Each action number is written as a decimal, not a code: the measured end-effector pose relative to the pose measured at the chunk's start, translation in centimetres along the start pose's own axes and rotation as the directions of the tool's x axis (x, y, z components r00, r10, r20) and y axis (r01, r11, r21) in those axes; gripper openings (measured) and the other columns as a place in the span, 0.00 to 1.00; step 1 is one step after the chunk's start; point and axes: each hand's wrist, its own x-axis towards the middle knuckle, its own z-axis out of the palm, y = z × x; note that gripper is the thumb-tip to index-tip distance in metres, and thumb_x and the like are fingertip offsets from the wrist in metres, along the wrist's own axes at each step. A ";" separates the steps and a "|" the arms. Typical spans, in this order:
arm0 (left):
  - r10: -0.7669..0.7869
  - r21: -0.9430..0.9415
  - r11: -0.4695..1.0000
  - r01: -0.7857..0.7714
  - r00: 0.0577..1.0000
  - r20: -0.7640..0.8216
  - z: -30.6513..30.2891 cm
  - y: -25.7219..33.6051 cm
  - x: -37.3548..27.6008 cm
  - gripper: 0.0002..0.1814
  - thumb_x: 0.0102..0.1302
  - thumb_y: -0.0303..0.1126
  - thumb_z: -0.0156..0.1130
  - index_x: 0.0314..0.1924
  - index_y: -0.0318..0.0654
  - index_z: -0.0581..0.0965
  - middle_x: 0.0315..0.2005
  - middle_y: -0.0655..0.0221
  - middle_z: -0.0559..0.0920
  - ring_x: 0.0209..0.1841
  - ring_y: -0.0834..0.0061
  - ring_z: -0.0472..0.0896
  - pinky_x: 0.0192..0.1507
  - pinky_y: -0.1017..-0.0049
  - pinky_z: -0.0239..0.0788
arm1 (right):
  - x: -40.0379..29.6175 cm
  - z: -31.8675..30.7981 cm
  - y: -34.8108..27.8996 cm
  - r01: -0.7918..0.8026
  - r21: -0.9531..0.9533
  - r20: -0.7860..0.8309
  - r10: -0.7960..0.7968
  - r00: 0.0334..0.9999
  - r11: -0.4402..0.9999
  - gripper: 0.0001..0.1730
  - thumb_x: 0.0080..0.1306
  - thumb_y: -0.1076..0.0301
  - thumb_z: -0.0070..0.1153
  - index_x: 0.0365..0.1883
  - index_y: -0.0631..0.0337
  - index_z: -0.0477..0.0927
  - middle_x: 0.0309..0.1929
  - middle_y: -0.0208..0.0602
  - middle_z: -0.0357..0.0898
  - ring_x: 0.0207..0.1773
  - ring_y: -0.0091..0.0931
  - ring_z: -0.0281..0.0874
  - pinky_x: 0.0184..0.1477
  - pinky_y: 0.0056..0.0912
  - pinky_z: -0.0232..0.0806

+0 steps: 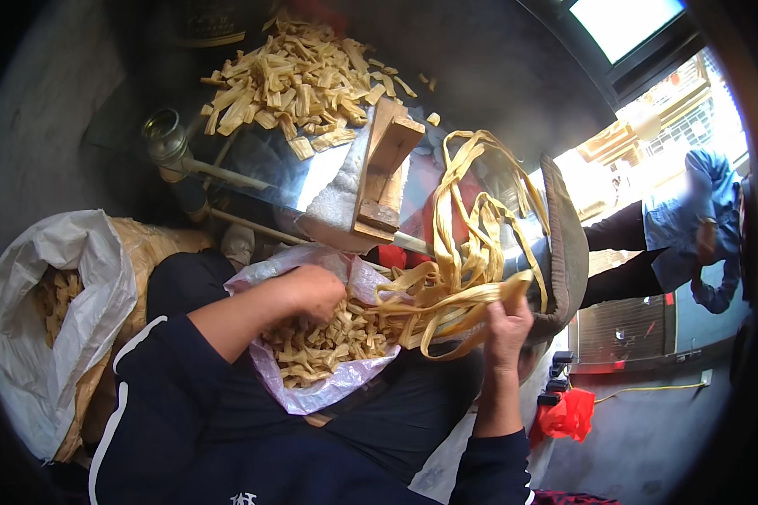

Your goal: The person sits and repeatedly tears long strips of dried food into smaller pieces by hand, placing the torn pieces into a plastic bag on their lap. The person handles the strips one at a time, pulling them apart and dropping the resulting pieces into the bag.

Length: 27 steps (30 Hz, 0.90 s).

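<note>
My right hand [510, 322] is closed around a bundle of long, pale yellow dried strips [458, 303], perhaps dried tofu skin. The strips trail left over a sack and up over the glass tabletop. My left hand [316, 293] is over the open white-pink woven sack [319, 394] on my lap, its fingers partly hidden at the short cut pieces [328, 347] inside, so its grip does not show. A wooden block stand [379, 177] rests on a folded whitish cloth [335, 208] at the glass table's near edge.
A heap of cut pieces [290, 79] lies on the table's far part. A metal-topped jar-like object [166, 139] stands at its left. Another open white sack [95, 265] with pieces is at my left. A person in blue [695, 214] is at the right, beyond a padded brown edge [562, 246].
</note>
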 end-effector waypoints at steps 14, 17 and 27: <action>-0.243 0.060 0.965 0.257 0.954 -0.175 7.6 -1.4 5.0 0.12 0.55 0.28 0.57 0.39 0.37 0.82 0.38 0.57 0.84 0.43 0.59 0.83 0.43 0.64 0.75 | -0.2 -3.3 -2.0 0.048 0.277 -0.041 -0.038 0.998 0.960 0.17 0.63 0.73 0.55 0.50 0.65 0.74 0.40 0.30 0.77 0.39 0.19 0.74 0.43 0.19 0.66; -0.231 0.012 0.972 0.235 0.962 -0.146 7.5 -1.8 4.6 0.15 0.55 0.34 0.58 0.42 0.36 0.81 0.41 0.56 0.83 0.46 0.57 0.81 0.46 0.62 0.73 | 0.2 -3.9 -2.8 0.088 0.294 -0.097 -0.062 0.993 0.952 0.14 0.63 0.72 0.53 0.48 0.63 0.75 0.36 0.27 0.76 0.29 0.14 0.68 0.31 0.14 0.61; -0.173 0.005 0.984 0.179 0.959 -0.223 4.2 -0.4 0.6 0.20 0.60 0.47 0.58 0.44 0.40 0.78 0.40 0.58 0.82 0.43 0.54 0.79 0.46 0.57 0.68 | 0.8 -9.2 -6.0 0.346 0.478 -0.356 -0.182 0.917 0.807 0.12 0.68 0.71 0.51 0.50 0.59 0.74 0.36 0.28 0.74 0.21 0.12 0.58 0.23 0.12 0.56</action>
